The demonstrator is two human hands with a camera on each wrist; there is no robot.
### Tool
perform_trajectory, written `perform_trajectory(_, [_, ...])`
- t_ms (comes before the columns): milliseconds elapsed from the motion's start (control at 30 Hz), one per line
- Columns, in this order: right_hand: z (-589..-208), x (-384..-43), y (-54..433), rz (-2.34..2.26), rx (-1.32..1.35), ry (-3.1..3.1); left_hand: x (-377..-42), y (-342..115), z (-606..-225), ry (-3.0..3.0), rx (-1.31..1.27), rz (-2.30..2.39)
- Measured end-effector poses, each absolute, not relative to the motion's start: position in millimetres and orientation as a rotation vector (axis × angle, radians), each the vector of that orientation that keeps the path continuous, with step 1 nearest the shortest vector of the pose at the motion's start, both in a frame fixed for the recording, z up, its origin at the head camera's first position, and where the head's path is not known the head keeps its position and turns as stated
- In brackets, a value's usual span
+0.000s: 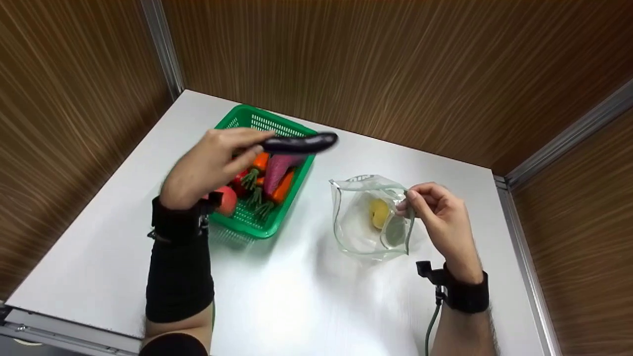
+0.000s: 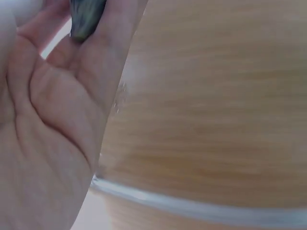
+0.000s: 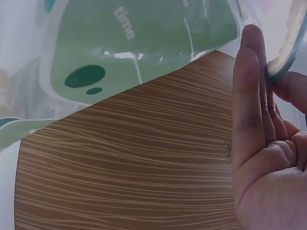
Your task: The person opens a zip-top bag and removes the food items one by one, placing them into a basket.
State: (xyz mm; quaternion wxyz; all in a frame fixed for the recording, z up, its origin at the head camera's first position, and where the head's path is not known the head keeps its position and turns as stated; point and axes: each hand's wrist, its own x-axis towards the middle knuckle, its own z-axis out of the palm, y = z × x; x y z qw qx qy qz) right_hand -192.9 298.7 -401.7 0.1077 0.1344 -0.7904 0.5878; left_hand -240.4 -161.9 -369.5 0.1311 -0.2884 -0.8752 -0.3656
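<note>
My left hand pinches a dark, glossy eggplant by one end, holding it over the green basket with its other end past the far right rim. The left wrist view shows the greenish tip of the eggplant between fingers and thumb. On the right, my right hand pinches the edge of a clear plastic zip bag. The bag's mouth gapes open, and a yellow fruit lies inside. Green printing on the bag fills the top of the right wrist view.
Inside the basket are orange carrots with green tops, a purple sweet potato and a round red fruit. Wood-grain panels border the white table at the back and both sides.
</note>
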Motion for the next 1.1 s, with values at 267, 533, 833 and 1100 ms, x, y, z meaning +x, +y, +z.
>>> perform_trajectory(267, [-402.9, -192.6, 299.2, 1.753, 0.401, -2.324, -278.5, -185.0, -397.4, -2.738, -0.318, -0.896])
perform_trajectory(533, [-402.5, -192.8, 295.4, 1.758, 0.411, -2.332, -288.6, -200.6, -416.1, -2.884, -0.075, -0.797])
perform_trajectory(833, [-402.1, -192.0, 292.7, 1.729, 0.402, -2.356, -288.3, -208.8, -417.9, -3.078, -0.019, -0.780])
perform_trajectory(1100, [-403.0, -191.5, 293.6, 1.718, 0.414, -2.361, -259.1, -162.7, -381.8, -2.843, -0.424, -0.899])
